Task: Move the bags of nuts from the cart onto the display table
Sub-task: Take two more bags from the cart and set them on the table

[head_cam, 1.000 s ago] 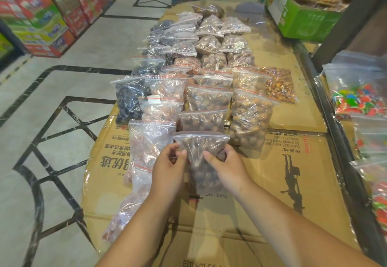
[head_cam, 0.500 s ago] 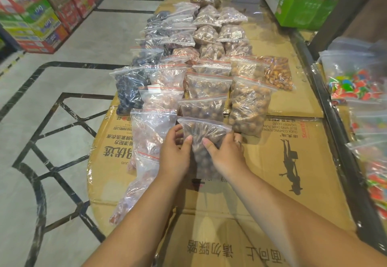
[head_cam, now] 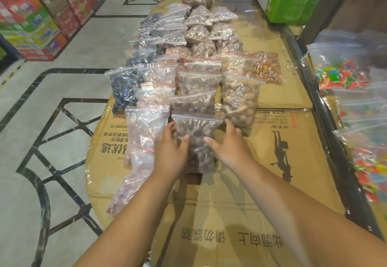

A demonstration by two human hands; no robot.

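Laying the bag of nuts [head_cam: 195,134] flat on the display table [head_cam: 272,162], nearest in the middle row [head_cam: 198,80]. Touching its sides with left hand [head_cam: 170,153] and right hand [head_cam: 230,147], fingers straight, not squeezing. Probably needing gentle nudging to line up.

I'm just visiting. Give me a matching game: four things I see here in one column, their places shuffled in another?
1 nearest brown nut bag
2 blue-black fruit bag
3 green box
4 bright sweets

A left edge of the table
B off the table, to its right
C between left hand and right hand
D far end, right side

Pairs: 1-C, 2-A, 3-D, 4-B
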